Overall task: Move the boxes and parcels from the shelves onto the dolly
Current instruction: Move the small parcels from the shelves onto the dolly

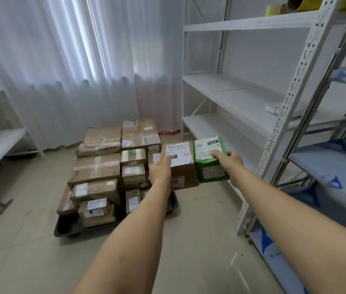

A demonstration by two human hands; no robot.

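Two bare forearms in shot, no sleeves visible anywhere up to the frame edge. Left hand (159,171) and right hand (230,161): no gloves, no rings, no watch or wristband. Wrists plain, no markings. Nothing else of the person visible.

Brown box (183,166): matt corrugated cardboard, white paper label.
Green box (210,160): green card, slightly glossy, paper label on top.
Stacked parcels (100,166): dull brown cardboard, shiny clear tape.
Dolly (68,227): black, probably plastic, matt.
Shelving (242,98): white painted metal, smooth.
Curtain (72,60): thin white cloth.
Floor (199,251): pale smooth tile, faint sheen.
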